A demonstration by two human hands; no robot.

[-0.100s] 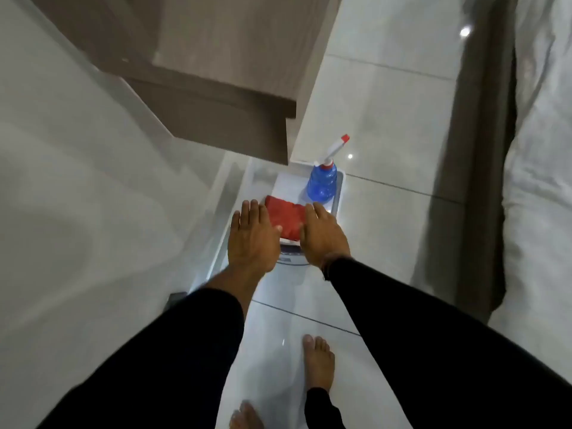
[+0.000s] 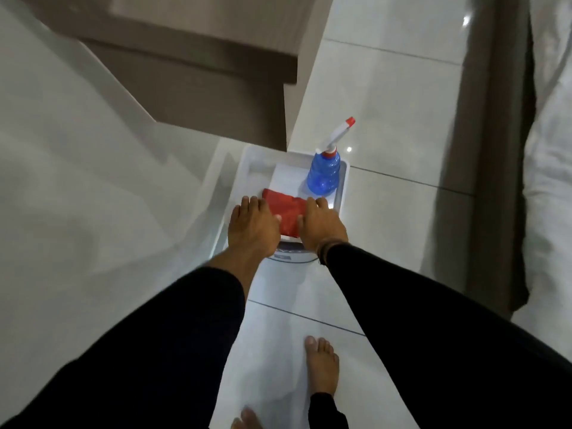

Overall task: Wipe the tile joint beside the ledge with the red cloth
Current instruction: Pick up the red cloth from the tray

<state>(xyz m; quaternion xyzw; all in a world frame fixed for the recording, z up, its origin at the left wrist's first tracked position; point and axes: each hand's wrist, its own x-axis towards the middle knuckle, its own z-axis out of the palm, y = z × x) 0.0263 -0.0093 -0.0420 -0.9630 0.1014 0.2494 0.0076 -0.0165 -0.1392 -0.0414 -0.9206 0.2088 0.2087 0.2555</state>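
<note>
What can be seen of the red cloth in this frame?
The red cloth is plain, soft-looking fabric, folded into a flat rectangle. It lies in the white tray, near the blue spray bottle. The left hand and right hand rest on its two ends, covering them; it is not yet lifted.

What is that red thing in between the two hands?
In the head view, a folded red cloth lies in the white plastic tray, between the left hand and right hand, which flank it.
</note>
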